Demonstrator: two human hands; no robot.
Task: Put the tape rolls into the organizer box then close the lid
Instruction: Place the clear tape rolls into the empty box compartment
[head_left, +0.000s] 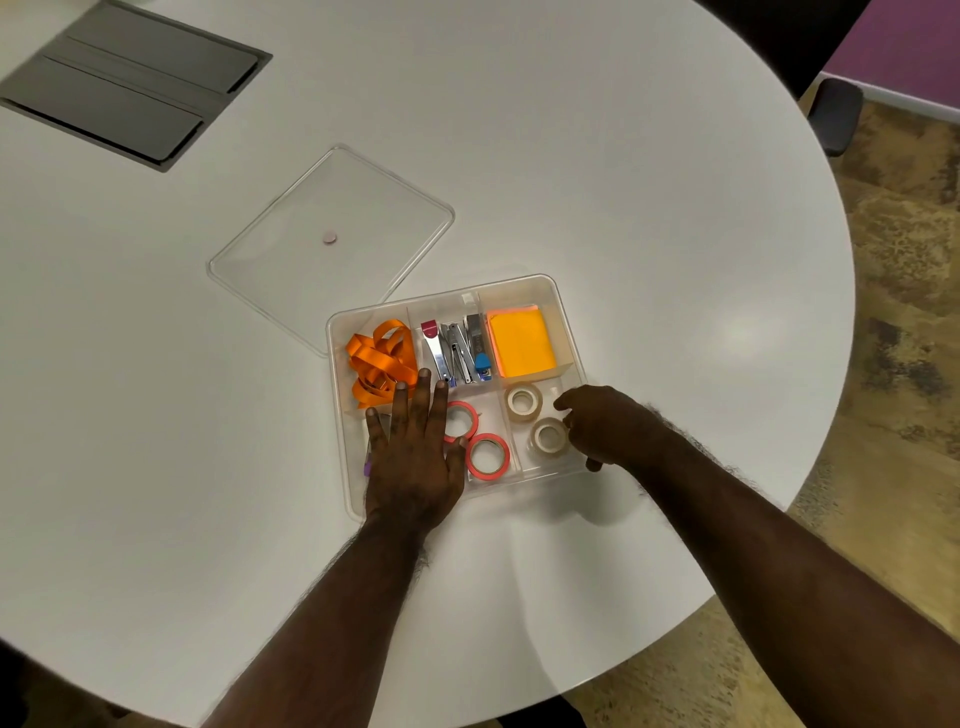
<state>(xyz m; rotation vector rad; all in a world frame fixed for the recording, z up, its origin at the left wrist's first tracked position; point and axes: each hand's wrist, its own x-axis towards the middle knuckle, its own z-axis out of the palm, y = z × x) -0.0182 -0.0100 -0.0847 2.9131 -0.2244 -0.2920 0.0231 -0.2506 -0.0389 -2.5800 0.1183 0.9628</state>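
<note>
Resting flat with fingers spread, the left hand (413, 452) lies palm-down over the near-left part of the clear organizer box (563, 317), holding nothing. Up and to its left, well apart on the white desk (649, 182), lies the clear lid (332, 239), off the box. Just past its fingertips sit a bundle of orange ribbon (382, 364) and a compartment of small staplers (457, 351). Touching its right edge are two pink-rimmed tape rolls (487, 456), lying flat in the near-middle compartment, the farther one partly hidden by the fingers. Farther right, beyond the staplers, a yellow sticky-note pad (521, 343) fills the far-right compartment. Two clear tape rolls (523, 400) lie flat in the near-right compartment, just left of the right hand (608, 426). That hand is curled loosely at the box's right edge; its fingertips seem to touch the nearer clear roll, though a grip cannot be told.
</note>
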